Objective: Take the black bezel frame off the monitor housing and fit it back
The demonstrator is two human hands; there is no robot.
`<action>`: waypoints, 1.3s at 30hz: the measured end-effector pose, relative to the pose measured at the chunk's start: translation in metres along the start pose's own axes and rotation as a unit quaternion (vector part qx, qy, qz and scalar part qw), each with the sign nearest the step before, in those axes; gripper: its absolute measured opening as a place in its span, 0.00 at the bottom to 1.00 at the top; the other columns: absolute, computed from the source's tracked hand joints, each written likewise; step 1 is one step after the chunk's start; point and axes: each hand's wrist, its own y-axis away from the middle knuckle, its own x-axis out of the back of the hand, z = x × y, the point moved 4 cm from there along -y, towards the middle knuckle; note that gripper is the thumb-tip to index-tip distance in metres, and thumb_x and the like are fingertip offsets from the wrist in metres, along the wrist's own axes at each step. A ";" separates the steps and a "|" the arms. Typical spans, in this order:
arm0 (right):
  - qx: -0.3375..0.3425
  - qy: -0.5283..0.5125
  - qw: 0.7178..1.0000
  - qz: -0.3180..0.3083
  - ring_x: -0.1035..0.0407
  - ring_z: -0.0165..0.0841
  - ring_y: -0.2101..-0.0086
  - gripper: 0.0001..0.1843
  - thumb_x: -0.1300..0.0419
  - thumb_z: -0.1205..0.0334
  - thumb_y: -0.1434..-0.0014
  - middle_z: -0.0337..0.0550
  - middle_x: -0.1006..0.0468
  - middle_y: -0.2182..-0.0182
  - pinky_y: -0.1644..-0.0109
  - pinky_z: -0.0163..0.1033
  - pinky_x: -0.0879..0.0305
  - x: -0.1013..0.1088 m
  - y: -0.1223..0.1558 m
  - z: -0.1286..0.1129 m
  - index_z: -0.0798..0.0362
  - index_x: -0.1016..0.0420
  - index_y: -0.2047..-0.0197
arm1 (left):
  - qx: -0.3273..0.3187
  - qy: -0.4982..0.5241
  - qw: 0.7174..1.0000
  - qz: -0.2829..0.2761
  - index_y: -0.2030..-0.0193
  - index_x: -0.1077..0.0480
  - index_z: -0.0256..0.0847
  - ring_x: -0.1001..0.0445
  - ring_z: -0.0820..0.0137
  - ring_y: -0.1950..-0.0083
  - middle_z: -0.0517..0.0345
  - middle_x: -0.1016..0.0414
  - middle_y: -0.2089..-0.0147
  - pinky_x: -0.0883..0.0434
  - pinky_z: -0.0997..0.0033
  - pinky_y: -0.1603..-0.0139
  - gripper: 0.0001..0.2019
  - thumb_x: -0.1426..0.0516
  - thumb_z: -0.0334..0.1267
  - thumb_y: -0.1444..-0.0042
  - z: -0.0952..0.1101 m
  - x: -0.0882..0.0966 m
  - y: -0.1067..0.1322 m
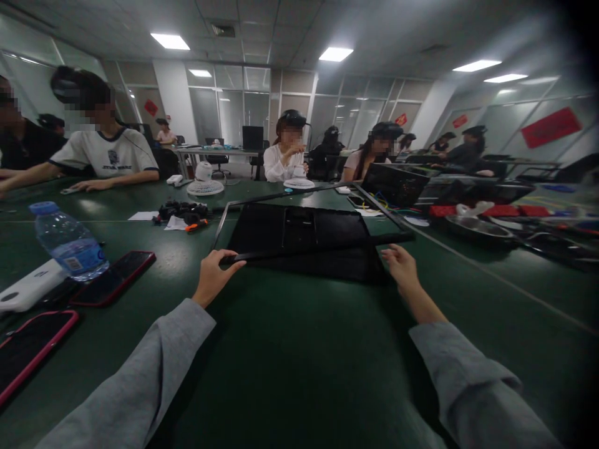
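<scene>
A thin black rectangular frame (322, 247), like a monitor bezel, is held tilted over a flat black panel (262, 226) with a recessed middle, which lies on the green table. My left hand (214, 274) is closed on the near left corner of the frame, thumb and fingers pinching it. Just below the near right end of the frame is my right hand (401, 269), its fingers loosely bent and apart, with nothing seen in them. Whether its fingertips touch the frame is hard to make out.
At left are a water bottle (70, 243), a red-edged phone (115, 279), another phone (32, 349) and a white device (30, 287). Black parts (182, 214) and a white fan (204, 188) sit farther back. A metal bowl (480, 227) is at right. Several people sit beyond.
</scene>
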 end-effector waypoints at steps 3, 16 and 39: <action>-0.090 -0.140 0.984 -0.054 0.23 0.42 0.56 0.28 0.54 0.37 0.35 0.57 0.20 0.57 0.57 0.45 0.25 0.011 -0.008 0.005 0.50 0.28 0.51 | -0.028 -0.044 0.998 -0.018 0.56 0.24 0.45 0.26 0.58 0.50 0.52 0.21 0.55 0.33 0.53 0.43 0.18 0.36 0.56 0.44 0.006 -0.002 0.001; 0.109 0.256 0.960 0.038 0.26 0.48 0.50 0.31 0.47 0.52 0.34 0.56 0.22 0.47 0.42 0.55 0.32 -0.005 -0.013 0.021 0.51 0.35 0.30 | -0.072 -0.107 0.985 -0.112 0.52 0.24 0.48 0.28 0.56 0.44 0.54 0.20 0.49 0.40 0.46 0.37 0.16 0.37 0.53 0.41 0.008 -0.032 -0.011; 0.069 0.236 0.968 0.042 0.25 0.48 0.49 0.28 0.43 0.48 0.37 0.56 0.19 0.50 0.41 0.54 0.32 -0.006 -0.037 0.068 0.55 0.24 0.40 | -0.125 -0.299 0.938 -0.127 0.55 0.28 0.43 0.28 0.57 0.50 0.51 0.23 0.54 0.40 0.54 0.46 0.23 0.46 0.61 0.37 0.005 -0.043 -0.011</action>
